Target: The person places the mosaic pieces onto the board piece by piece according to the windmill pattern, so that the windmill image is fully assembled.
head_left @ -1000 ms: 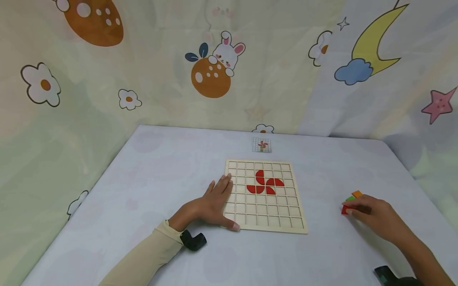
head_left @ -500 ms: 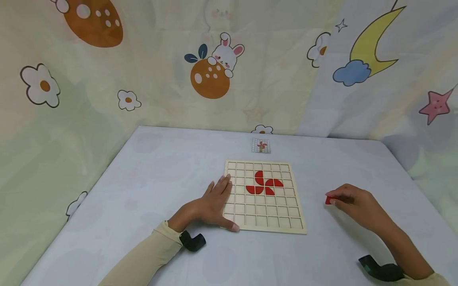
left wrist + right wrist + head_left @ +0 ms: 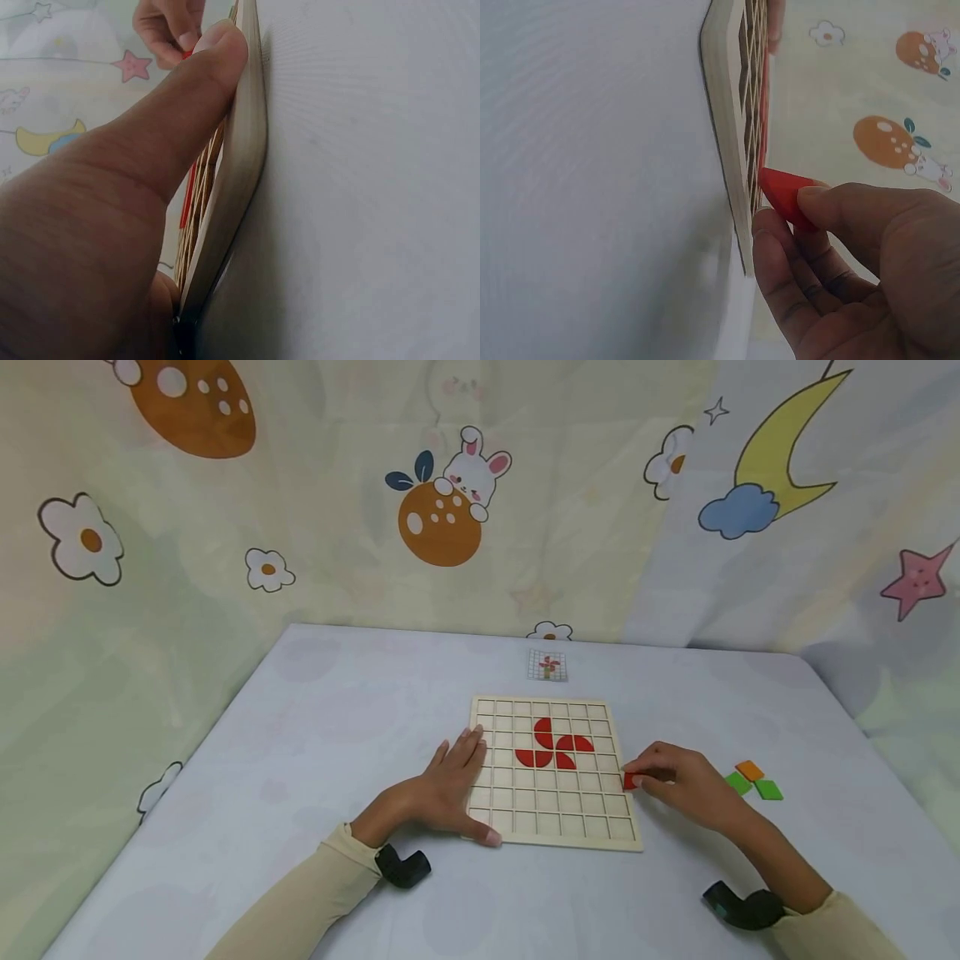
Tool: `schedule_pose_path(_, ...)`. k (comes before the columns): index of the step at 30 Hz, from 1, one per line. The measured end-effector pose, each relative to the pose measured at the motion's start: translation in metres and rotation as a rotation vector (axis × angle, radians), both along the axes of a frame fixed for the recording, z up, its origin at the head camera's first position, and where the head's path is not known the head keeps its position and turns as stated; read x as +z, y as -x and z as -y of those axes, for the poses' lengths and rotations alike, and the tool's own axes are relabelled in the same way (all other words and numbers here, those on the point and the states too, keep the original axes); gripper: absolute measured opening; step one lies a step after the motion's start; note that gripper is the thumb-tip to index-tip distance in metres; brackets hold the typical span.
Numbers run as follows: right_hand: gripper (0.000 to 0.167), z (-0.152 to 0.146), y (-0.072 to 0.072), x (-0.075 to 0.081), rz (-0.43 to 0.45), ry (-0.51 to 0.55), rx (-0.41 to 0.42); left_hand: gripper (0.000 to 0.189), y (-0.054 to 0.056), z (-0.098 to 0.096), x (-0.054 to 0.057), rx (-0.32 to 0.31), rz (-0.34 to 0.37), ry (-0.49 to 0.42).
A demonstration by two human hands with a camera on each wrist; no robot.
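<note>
A square wooden grid board (image 3: pixel 547 800) lies on the table, with several red quarter-round pieces (image 3: pixel 576 743) set as a pinwheel in its upper middle. My left hand (image 3: pixel 450 787) rests along the board's left side, fingers straight and spread; in the left wrist view the thumb (image 3: pixel 180 105) lies over the board's near rim. At the opposite side, my right hand (image 3: pixel 690 785) pinches a red piece (image 3: pixel 784 193) between thumb and fingers. In the head view that piece overlaps the right rim; the right wrist view shows a pointed corner of it, with the rest covered by the thumb and fingers.
Two green tiles (image 3: pixel 768 790) and an orange tile (image 3: pixel 749 770) lie right of the board, beyond my right hand. Behind the board is a small card (image 3: pixel 547 666) with a pinwheel picture on a grid. A patterned cloth (image 3: pixel 322 485) hangs at the table's back.
My right hand has carried the red piece leftward from the loose tiles to the board's right rim. The green and orange tiles now show uncovered. My left hand has stayed put.
</note>
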State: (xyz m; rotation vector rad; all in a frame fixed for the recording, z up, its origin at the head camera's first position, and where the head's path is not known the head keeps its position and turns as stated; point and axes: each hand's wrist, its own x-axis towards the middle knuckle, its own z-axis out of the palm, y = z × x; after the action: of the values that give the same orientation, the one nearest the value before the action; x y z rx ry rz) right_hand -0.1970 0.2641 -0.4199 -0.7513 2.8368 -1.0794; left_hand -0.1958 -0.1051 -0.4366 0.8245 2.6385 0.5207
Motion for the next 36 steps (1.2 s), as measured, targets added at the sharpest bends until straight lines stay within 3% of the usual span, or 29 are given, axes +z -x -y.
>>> schedule_pose_path(12, 0.021, 0.043, 0.005, 0.006, 0.072, 0.027, 0.012, 0.134, -0.001, 0.001, 0.0, -0.002, 0.001, 0.003)
schedule_pose_path(23, 0.015, 0.077, 0.011, 0.001, 0.136, 0.012, -0.012, 0.135, -0.001, 0.001, 0.0, 0.001, 0.003, -0.002)
schedule_pose_path(36, 0.015, 0.086, 0.01, 0.002, 0.098, -0.065, -0.011, 0.134, -0.001, 0.0, 0.002, 0.009, 0.011, -0.006)
